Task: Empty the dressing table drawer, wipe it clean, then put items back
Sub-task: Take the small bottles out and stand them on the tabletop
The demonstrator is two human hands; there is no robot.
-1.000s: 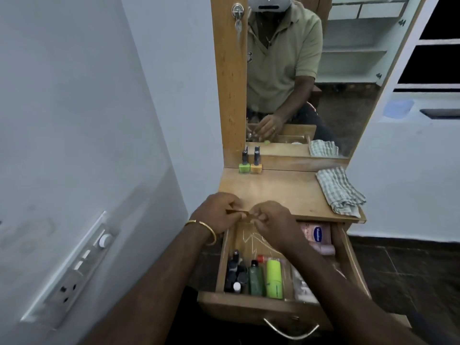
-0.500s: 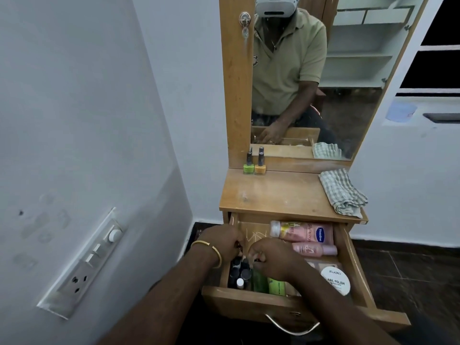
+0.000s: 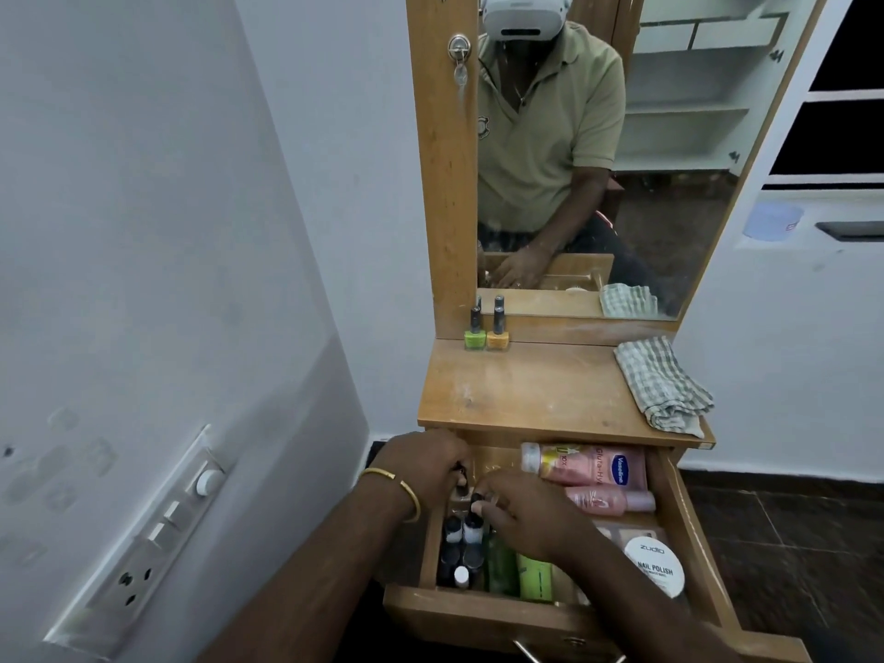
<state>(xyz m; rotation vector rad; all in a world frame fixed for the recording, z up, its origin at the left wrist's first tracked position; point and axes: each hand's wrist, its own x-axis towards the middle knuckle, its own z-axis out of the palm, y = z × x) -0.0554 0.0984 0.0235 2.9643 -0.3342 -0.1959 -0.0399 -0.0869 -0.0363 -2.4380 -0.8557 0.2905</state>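
Observation:
The wooden drawer (image 3: 679,528) of the dressing table stands pulled out. Inside lie two pink lotion bottles (image 3: 588,464), a round white nail polish tub (image 3: 654,567), green bottles (image 3: 519,574) and several small dark bottles (image 3: 459,552) at the left. My left hand (image 3: 423,464) reaches into the drawer's back left corner, fingers closed on a small dark-capped bottle. My right hand (image 3: 521,512) hovers over the dark bottles, fingertips pinching the black cap of one.
On the table top (image 3: 531,390) stand a green and a yellow nail polish bottle (image 3: 486,334) by the mirror (image 3: 598,150). A checked cloth (image 3: 662,385) lies folded at the right edge. A switch panel (image 3: 153,533) is on the left wall.
Both hands have dropped from the table's front edge into the drawer and now grip small bottles at its left side. The view has tilted, showing more of the drawer.

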